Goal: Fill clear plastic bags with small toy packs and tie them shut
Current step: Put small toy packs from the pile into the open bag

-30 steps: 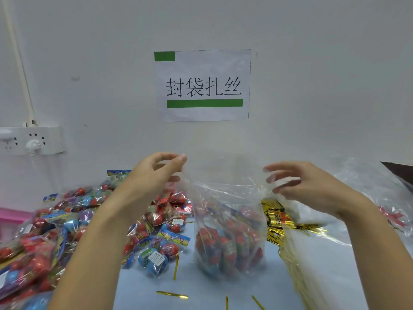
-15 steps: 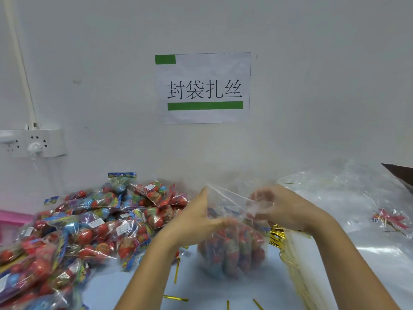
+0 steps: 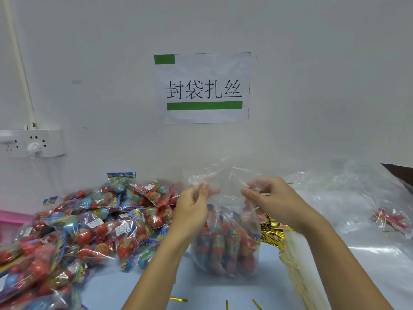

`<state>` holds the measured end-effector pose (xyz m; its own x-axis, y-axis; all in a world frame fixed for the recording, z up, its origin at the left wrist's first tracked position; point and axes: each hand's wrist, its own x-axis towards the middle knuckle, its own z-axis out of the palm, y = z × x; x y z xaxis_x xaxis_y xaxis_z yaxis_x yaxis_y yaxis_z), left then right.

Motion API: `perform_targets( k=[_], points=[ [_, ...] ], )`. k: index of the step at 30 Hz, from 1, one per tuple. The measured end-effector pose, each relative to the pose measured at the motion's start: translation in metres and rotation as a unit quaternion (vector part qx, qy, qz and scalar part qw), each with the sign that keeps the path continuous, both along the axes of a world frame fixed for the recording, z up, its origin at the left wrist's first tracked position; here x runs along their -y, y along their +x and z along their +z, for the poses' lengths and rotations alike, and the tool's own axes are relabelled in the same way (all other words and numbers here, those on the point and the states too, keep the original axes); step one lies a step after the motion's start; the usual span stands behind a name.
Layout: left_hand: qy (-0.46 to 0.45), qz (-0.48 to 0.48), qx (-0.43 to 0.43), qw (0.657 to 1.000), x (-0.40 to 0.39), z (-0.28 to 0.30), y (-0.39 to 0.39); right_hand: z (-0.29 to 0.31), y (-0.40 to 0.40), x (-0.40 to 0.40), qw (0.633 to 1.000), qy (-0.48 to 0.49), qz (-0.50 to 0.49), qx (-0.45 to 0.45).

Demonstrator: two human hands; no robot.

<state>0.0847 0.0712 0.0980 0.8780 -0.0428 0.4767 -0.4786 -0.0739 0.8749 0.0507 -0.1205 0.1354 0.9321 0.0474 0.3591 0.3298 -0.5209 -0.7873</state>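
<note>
A clear plastic bag (image 3: 225, 242), stood upright on the pale blue bench (image 3: 201, 289) at the centre, is seen filled in its lower half with red and blue toy packs; its upper part is loose and crumpled. The bag's mouth is pinched at 9 o'clock by the left hand (image 3: 193, 209) and at 3 o'clock by the right hand (image 3: 271, 200), fingers curled round the film. A heap of loose toy packs (image 3: 89, 224) is spread at 9 o'clock of the bag, gold twist ties (image 3: 271, 233) at 3 o'clock. On the wall at 12 o'clock, a paper sign (image 3: 204, 88) can be read: "封袋扎丝".
</note>
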Motion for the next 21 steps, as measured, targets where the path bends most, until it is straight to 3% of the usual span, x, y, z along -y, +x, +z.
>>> perform_targets(
  k=[8,16,21],
  points=[
    [-0.052,0.005,-0.030,0.998,-0.012,0.000,0.006,-0.007,0.007,0.007,0.994,0.108,-0.024,0.012],
    [0.036,-0.192,-0.125,0.973,-0.078,-0.014,0.010,-0.026,0.000,0.049,0.971,0.052,0.100,-0.213],
    [0.172,-0.267,-0.183,0.930,-0.090,-0.020,0.007,-0.027,-0.004,0.044,0.934,-0.007,0.197,-0.297]
  ],
)
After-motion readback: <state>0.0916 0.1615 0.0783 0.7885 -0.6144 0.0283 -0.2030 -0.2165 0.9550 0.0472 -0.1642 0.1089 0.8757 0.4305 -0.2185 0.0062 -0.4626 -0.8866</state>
